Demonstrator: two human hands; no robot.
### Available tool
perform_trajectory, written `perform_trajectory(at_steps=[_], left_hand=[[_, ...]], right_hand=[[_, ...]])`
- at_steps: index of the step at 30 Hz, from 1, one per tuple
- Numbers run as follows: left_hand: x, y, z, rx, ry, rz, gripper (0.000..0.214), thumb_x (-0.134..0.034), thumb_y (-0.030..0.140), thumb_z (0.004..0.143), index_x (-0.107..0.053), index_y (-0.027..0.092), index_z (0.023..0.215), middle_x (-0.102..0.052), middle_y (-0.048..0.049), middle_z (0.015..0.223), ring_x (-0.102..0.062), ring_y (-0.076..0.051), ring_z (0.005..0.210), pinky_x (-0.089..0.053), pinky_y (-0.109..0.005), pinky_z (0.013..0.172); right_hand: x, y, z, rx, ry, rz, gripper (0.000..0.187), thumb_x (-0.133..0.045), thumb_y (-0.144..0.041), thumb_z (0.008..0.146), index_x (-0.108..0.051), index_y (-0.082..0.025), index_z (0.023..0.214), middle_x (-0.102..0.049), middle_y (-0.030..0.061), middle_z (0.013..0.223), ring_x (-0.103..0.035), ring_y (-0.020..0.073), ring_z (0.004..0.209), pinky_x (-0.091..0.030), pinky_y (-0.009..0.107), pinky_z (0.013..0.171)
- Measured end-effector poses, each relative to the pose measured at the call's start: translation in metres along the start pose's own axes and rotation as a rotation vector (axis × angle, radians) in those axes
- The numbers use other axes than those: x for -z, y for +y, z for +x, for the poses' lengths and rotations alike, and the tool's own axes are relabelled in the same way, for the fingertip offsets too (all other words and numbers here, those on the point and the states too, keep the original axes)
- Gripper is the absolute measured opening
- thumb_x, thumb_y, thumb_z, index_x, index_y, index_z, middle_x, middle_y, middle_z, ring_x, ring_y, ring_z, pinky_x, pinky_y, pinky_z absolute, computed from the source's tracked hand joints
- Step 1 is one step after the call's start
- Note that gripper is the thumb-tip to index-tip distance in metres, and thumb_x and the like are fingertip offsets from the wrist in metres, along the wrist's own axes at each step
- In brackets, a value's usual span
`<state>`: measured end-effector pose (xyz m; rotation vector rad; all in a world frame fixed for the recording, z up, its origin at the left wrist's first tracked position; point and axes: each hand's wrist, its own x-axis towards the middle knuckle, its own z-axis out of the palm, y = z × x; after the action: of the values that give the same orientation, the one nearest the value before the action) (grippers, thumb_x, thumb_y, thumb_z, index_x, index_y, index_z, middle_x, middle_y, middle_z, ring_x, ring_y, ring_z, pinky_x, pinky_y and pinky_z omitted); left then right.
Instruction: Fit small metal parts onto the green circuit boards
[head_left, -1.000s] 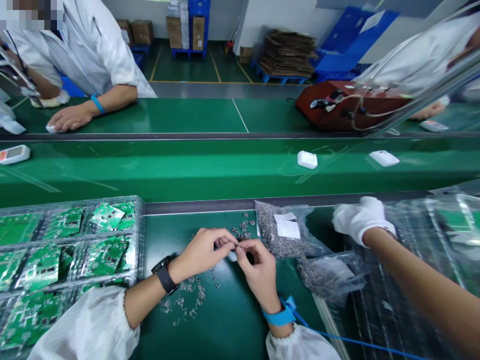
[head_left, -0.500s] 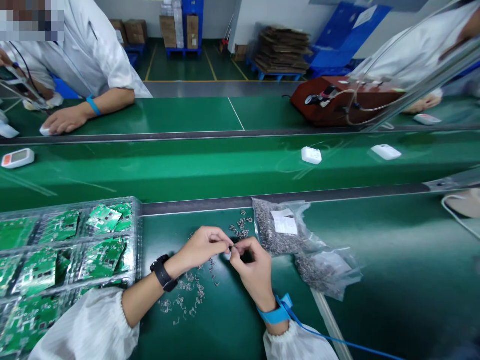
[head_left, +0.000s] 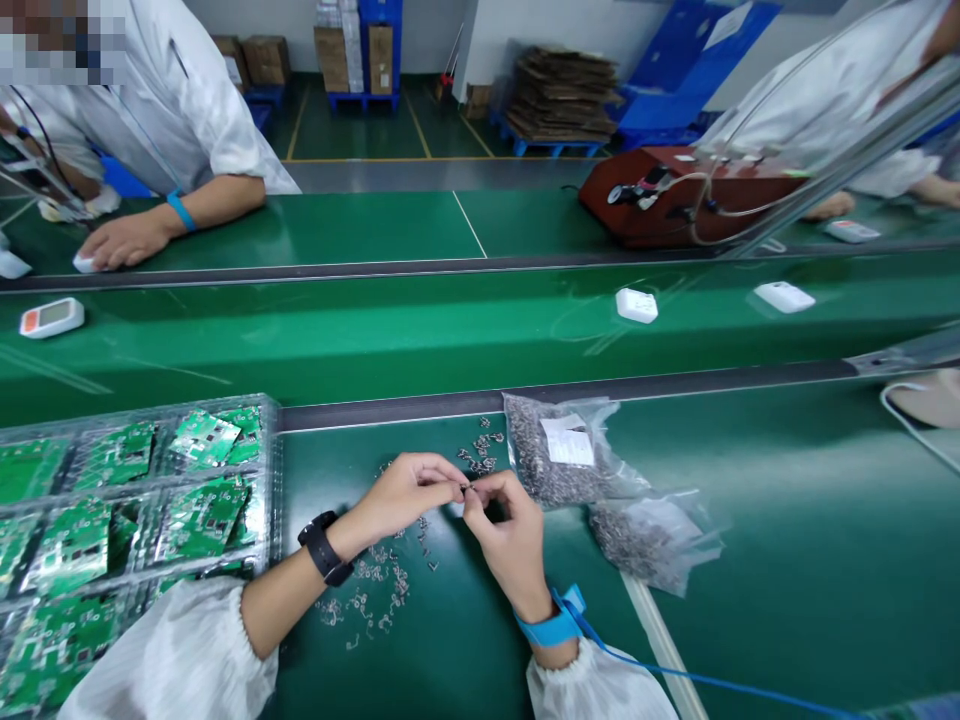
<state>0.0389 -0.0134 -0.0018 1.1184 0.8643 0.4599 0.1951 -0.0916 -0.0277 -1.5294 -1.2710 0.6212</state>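
Observation:
My left hand (head_left: 416, 492) and my right hand (head_left: 504, 520) meet over the green bench, fingertips pinched together on a tiny metal part (head_left: 466, 487). The fingers hide most of it, so its exact kind does not show. Something small and whitish peeks out just below the fingertips. Loose small metal pieces (head_left: 382, 580), springy and curled in look, lie scattered below my left hand. Just beyond my hands is another little heap of metal pieces (head_left: 480, 455). A clear bag of small metal parts (head_left: 536, 455) lies right of that heap, with a smaller bag (head_left: 637, 540) nearer me.
A clear compartmented tray (head_left: 274, 480) of green circuit boards (head_left: 202, 515) stands at left. Beyond the bench edge runs a green conveyor belt (head_left: 420, 335) carrying white devices (head_left: 636, 305). Two co-workers sit across it. A blue cord (head_left: 675, 677) trails right from my right wristband.
The white devices on the belt have shifted to the right. My hands stay together in the same place, with only slight finger movement. The right co-worker's hands have moved.

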Motion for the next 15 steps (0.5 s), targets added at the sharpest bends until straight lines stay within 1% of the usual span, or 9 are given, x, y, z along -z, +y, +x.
perform_trajectory(at_steps=[2,4,7,10,13,15], left_hand=[[0.000,0.000,-0.001,-0.019,-0.011,0.028,0.019,-0.077,0.024,0.081,-0.075,0.015,0.098,-0.078,-0.0061,0.089,-0.071,-0.017,0.083,-0.054,-0.030,0.080],[0.000,0.000,-0.001,-0.053,-0.026,0.066,0.020,-0.077,0.026,0.083,-0.074,0.014,0.099,-0.077,-0.0064,0.091,-0.070,-0.017,0.083,-0.054,-0.030,0.079],[-0.001,0.001,-0.003,-0.105,-0.034,0.159,0.015,-0.070,0.025,0.090,-0.072,0.015,0.100,-0.076,-0.0064,0.092,-0.069,-0.017,0.084,-0.053,-0.029,0.079],[-0.003,0.004,-0.005,-0.145,-0.016,0.288,0.014,-0.062,0.022,0.095,-0.072,0.016,0.103,-0.077,-0.0064,0.097,-0.070,-0.017,0.087,-0.053,-0.029,0.080],[-0.005,0.009,-0.007,-0.169,0.014,0.383,0.013,-0.059,0.019,0.095,-0.071,0.017,0.101,-0.077,-0.0051,0.097,-0.070,-0.017,0.087,-0.053,-0.029,0.080],[-0.006,0.011,-0.008,-0.186,0.027,0.408,0.012,-0.059,0.016,0.093,-0.070,0.018,0.098,-0.076,-0.0037,0.094,-0.069,-0.016,0.085,-0.053,-0.028,0.079]], right_hand=[[0.000,0.000,0.000,0.001,0.008,0.002,0.007,-0.065,-0.024,0.085,-0.061,-0.023,0.080,-0.061,-0.0024,0.068,-0.057,0.0160,0.061,-0.045,0.028,0.059],[0.000,0.000,0.000,0.006,0.010,0.000,0.006,-0.065,-0.024,0.085,-0.061,-0.023,0.080,-0.062,-0.0024,0.068,-0.057,0.0161,0.061,-0.046,0.028,0.059],[0.001,0.000,0.001,0.009,0.019,-0.011,0.006,-0.064,-0.024,0.086,-0.062,-0.023,0.080,-0.062,-0.0023,0.068,-0.057,0.0163,0.061,-0.045,0.028,0.059],[0.000,-0.001,0.001,-0.004,0.032,-0.031,0.007,-0.064,-0.024,0.085,-0.062,-0.023,0.079,-0.062,-0.0022,0.068,-0.057,0.0163,0.061,-0.045,0.028,0.059],[0.000,0.000,0.001,-0.020,0.030,-0.033,0.007,-0.064,-0.024,0.085,-0.062,-0.022,0.079,-0.062,-0.0022,0.067,-0.057,0.0161,0.061,-0.045,0.028,0.059],[0.001,0.000,0.001,-0.030,0.014,-0.027,0.008,-0.064,-0.025,0.086,-0.062,-0.022,0.079,-0.062,-0.0023,0.067,-0.057,0.0160,0.061,-0.045,0.028,0.058]])
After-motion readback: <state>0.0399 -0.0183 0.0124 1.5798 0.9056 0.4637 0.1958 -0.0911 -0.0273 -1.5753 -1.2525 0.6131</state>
